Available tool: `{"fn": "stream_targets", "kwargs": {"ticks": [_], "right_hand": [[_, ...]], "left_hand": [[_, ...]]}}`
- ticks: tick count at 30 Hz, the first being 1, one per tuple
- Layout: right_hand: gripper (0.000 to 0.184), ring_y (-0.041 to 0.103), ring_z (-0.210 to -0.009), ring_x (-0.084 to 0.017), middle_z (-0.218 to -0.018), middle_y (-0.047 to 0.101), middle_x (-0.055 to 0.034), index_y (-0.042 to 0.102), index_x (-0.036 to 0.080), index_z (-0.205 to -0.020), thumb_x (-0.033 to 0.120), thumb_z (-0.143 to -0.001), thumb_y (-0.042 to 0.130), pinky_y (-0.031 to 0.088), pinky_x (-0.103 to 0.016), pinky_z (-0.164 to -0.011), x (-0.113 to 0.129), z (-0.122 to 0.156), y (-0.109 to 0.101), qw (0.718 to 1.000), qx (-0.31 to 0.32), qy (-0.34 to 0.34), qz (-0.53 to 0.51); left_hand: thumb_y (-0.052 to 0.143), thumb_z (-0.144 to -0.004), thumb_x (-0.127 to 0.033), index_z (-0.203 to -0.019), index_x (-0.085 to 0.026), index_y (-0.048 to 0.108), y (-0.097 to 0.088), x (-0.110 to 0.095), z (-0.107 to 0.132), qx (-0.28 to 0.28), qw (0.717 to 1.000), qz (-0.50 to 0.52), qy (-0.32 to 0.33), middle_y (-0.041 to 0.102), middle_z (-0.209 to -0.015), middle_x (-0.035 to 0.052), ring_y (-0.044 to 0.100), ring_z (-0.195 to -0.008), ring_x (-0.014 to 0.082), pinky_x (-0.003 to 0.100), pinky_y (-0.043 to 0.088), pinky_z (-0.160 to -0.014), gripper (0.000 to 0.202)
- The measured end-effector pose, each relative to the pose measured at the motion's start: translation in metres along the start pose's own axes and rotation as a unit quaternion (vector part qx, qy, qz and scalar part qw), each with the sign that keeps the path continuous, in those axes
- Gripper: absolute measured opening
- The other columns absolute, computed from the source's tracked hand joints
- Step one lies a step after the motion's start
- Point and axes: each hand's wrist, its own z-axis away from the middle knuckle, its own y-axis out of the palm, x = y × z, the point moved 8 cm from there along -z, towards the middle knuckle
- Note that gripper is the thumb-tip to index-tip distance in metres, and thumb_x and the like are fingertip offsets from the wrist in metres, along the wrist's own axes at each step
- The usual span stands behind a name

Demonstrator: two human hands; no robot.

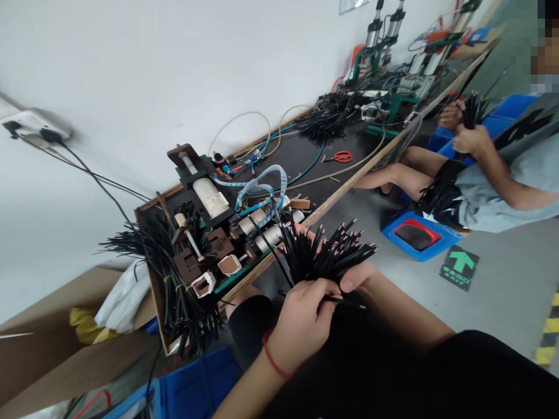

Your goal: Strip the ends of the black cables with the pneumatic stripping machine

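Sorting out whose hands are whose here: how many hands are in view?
4. Wearer's left hand and right hand grip the cable bundle; co-worker's two hands hold cables at upper right.

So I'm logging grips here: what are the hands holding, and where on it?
Both the left hand and right hand grip a bundle of black cables near its lower part, below the fanned-out tips.

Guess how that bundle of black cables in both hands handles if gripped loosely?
The cable bundle likely fans out and slips: its ends already splay above the left hand and right hand. Thin strands look flexible, probably droop. One cable already sticks out sideways, so strays seem likely.
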Motion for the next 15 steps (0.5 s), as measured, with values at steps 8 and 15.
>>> {"fn": "stream_targets", "kwargs": {"ticks": [8,15], "right_hand": [[0.110,0.052,-0.151,-0.037,-0.152,0.067,-0.0107,0.064,0.028,-0.151,0.056,-0.050,0.097,0.047,-0.051,-0.121,0.015,-0.009,0.029,0.994,0.066,-0.044,0.080],[0.099,0.047,-0.156,-0.033,-0.150,0.068,-0.0036,0.059,0.036,-0.155,0.045,-0.065,0.100,0.030,-0.053,-0.134,-0.003,0.007,0.015,0.994,0.033,-0.046,0.098]], "left_hand": [[0.056,-0.089,0.000,-0.098,-0.024,0.067,-0.014,0.003,0.014,-0.045,0.999,-0.002,-0.007,0.078,-0.089,-0.0001,0.075,-0.083,0.0190,0.031,0.058,-0.078,0.028],[0.059,-0.104,-0.015,-0.095,-0.022,0.067,-0.053,0.009,0.022,-0.139,0.988,-0.047,-0.055,0.073,-0.080,-0.0010,0.071,-0.070,0.0137,0.023,0.056,-0.070,0.014]]}}
